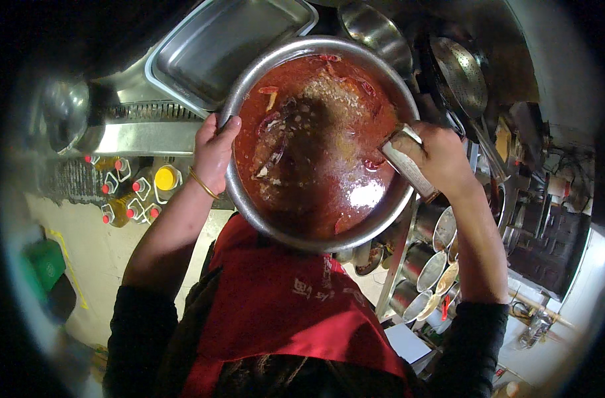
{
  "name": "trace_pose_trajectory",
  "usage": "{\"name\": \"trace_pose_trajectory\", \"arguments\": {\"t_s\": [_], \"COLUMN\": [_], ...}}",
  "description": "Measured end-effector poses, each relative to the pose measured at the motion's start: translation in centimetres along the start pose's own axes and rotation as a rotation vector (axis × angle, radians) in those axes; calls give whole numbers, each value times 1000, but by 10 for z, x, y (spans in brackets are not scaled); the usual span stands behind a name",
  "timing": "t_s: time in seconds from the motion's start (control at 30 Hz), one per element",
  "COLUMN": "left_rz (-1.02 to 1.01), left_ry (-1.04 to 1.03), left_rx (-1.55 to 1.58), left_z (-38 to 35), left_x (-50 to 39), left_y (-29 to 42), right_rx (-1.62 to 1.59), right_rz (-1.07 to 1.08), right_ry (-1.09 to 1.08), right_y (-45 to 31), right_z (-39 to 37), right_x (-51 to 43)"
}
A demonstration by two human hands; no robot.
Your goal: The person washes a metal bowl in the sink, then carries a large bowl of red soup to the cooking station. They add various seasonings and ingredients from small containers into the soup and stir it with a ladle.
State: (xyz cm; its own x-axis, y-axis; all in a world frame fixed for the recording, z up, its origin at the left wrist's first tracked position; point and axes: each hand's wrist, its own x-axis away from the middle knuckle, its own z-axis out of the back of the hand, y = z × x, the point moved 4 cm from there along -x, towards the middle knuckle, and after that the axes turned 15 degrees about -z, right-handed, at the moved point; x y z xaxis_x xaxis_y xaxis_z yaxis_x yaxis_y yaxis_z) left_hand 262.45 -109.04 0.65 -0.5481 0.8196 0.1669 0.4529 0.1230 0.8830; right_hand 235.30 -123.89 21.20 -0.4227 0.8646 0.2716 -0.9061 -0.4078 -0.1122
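Observation:
A large stainless steel basin (411, 94) spans the middle of the view. Inside is a red, oily liquid (327, 209) with dried red chilies (367, 88) and a patch of pale granules (339, 97) at its surface. Dark pieces show left of centre. My left hand (217, 147), with a gold-coloured bangle at the wrist, grips the basin's left rim, thumb on top. Over the right rim, my right hand (439, 156) holds a small printed carton (407, 161) tilted toward the basin. Whether anything is coming out of it cannot be made out.
An empty-looking rectangular metal tray (217, 54) lies beyond the basin at the upper left. A metal bowl (377, 35) and a perforated strainer (459, 69) are at the upper right. Several oil bottles (118, 209) stand at left. Metal seasoning pots (427, 271) line the right side.

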Motion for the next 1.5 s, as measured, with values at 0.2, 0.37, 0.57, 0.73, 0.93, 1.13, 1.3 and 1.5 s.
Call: {"name": "trace_pose_trajectory", "arguments": {"t_s": [0.2, 0.37, 0.57, 0.73, 0.93, 1.13, 1.3, 1.5], "left_rz": [28, 45, 93, 110, 163, 139, 247, -15], "left_ry": [13, 14, -48, -16, -42, -261, -199, -305], "left_rx": [35, 93, 177, 76, 31, -157, -156, -444], "left_z": [7, 1, -12, -4, -8, 1, -3, 5], "left_x": [1, 2, 4, 5, 1, -7, 2, -25], "left_y": [-6, -3, 4, 7, 8, 6, 6, 1], "right_rx": [-3, -196, -17, -320, -1088, -996, -1197, -283], "right_rz": [-199, -144, -27, -112, -90, -280, -653, -1472], "right_ry": [161, 269, 361, 497, 477, 569, 906, 1073], "right_y": [-5, 7, 3, 3, 26, 81, 222, 387], "right_z": [8, -2, -26, -21, -42, -45, -88, -94], "right_x": [0, 9, 18, 33, 78, 189, 340, 557]}}
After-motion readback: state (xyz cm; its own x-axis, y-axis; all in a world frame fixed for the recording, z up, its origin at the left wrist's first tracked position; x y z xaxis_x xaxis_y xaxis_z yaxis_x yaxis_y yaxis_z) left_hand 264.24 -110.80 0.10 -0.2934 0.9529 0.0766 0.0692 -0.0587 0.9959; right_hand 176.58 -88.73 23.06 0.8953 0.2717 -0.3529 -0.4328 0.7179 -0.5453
